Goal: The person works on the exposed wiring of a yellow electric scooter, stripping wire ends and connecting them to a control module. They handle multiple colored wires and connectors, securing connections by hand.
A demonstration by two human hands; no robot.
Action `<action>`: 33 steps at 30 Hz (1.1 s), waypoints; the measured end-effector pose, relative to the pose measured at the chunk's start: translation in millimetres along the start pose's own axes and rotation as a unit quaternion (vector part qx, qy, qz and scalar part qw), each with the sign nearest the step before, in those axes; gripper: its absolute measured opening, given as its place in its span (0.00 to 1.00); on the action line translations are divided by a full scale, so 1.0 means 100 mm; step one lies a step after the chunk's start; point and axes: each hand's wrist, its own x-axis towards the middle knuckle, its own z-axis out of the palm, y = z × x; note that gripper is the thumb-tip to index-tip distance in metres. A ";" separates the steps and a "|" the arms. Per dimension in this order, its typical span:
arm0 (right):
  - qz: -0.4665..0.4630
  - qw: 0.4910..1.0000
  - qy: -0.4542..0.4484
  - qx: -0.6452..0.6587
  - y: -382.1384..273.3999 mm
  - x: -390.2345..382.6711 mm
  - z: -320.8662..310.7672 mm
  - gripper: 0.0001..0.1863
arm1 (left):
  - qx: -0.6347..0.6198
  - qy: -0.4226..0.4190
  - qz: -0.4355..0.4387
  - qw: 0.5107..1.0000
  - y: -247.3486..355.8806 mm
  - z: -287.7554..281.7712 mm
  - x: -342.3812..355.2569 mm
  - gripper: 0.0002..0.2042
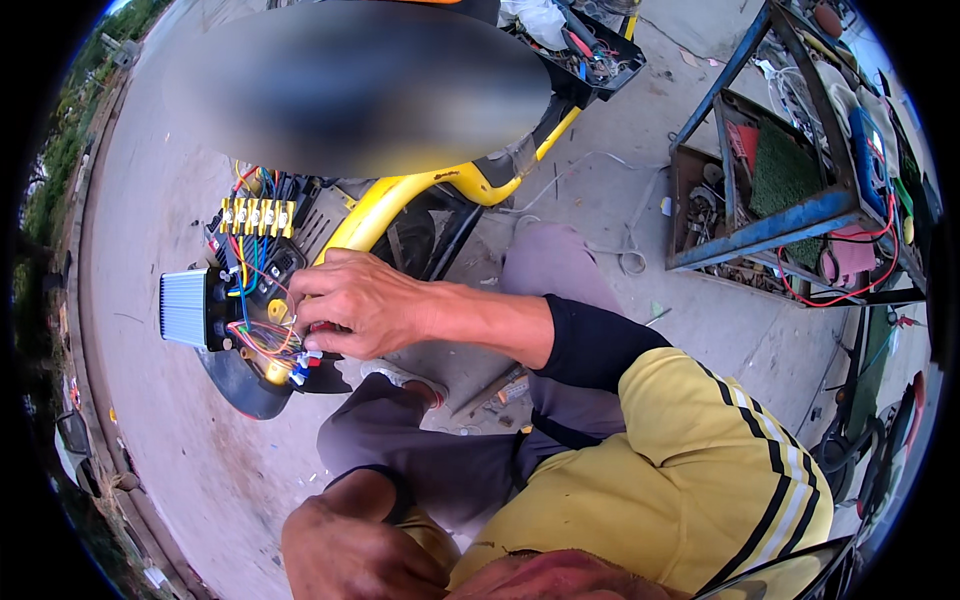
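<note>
**Loose wires (266, 338) pinched in the right hand (352, 303) beside a yellow tubular frame (375, 207)**

Nearest, the left hand (350, 550) is held folded at the lower edge; its fingers are hidden, so whether anything is gripped cannot be told. Farther out, the right hand is brought over the wires with its fingertips drawn narrowly together on them, apparently so that single strands can be kept apart. Something dark red is half covered within the grip and cannot be identified. Just below the fingers, blue and white connectors (302, 371) are bunched. A finned controller box (188, 307) is placed left of the wires, presumably so that its leads are not strained. Above it, a yellow terminal strip (257, 217) is left exposed, likely for access.

Beyond the frame, a black tool tray (622, 72) is kept seemingly within reach. Well apart, a multimeter (869, 145) is supported on a blue steel rack (765, 238).
</note>
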 end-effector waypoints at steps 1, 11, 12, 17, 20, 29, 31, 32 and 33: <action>0.000 1.000 -0.003 0.001 -0.02 0.01 -0.01 0.08 | -0.010 0.000 -0.006 1.000 0.01 0.06 -0.14 0.17; 0.001 1.000 -0.013 0.000 -0.04 0.04 -0.01 0.08 | -0.053 0.022 0.024 0.998 -0.04 0.10 -0.33 0.17; -0.001 1.000 -0.010 -0.004 -0.04 0.03 -0.02 0.08 | -0.048 0.021 0.025 0.998 -0.05 0.07 -0.29 0.17; -0.004 1.000 -0.005 -0.010 -0.05 0.02 -0.03 0.07 | -0.031 0.030 0.028 0.999 -0.06 0.08 -0.26 0.18; -0.007 1.000 0.000 -0.001 -0.04 0.02 -0.01 0.07 | -0.047 0.045 -0.008 0.998 -0.03 0.12 -0.29 0.17; -0.007 1.000 -0.003 0.001 -0.04 0.03 -0.02 0.07 | 0.013 0.029 0.002 1.000 0.01 0.12 -0.25 0.15; -0.003 1.000 -0.005 -0.003 -0.03 0.02 -0.02 0.07 | 0.012 0.032 0.022 0.999 -0.03 0.10 -0.25 0.15; -0.002 1.000 -0.006 -0.005 -0.03 0.02 -0.02 0.07 | 0.012 0.033 0.023 0.999 -0.03 0.09 -0.25 0.15; -0.002 1.000 -0.005 -0.004 -0.03 0.02 -0.02 0.07 | 0.012 0.034 0.024 0.999 -0.04 0.08 -0.25 0.15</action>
